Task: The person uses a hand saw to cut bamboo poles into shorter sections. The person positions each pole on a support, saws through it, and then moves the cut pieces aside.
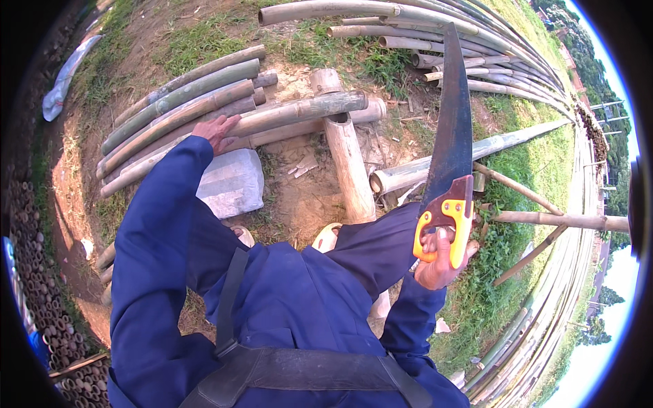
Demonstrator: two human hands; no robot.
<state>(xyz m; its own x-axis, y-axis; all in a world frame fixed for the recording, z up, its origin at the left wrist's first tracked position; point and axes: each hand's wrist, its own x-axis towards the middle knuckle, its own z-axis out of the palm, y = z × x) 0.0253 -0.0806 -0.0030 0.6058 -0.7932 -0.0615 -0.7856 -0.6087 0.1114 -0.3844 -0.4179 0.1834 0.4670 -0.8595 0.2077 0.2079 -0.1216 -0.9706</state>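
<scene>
My right hand [441, 262] grips a hand saw [449, 129] by its yellow and brown handle. The blade points up and away from me, apart from any bamboo. On the left, my left hand [216, 130] rests, fingers stretched out, on a bamboo pole [292, 114]. That pole's cut end lies across a thick wooden post [348, 163] in front of me. Several cut bamboo lengths [183, 95] lie side by side just beyond my left hand. Below that hand is a whitish wrapped block [233, 183].
A large stack of long bamboo poles [476, 34] lies at the far right. Another pole [476, 151] stretches right from beside the post, near a pole trestle [544, 216]. More poles [530, 347] run along the right edge. Piled bamboo pieces [58, 292] stand far left.
</scene>
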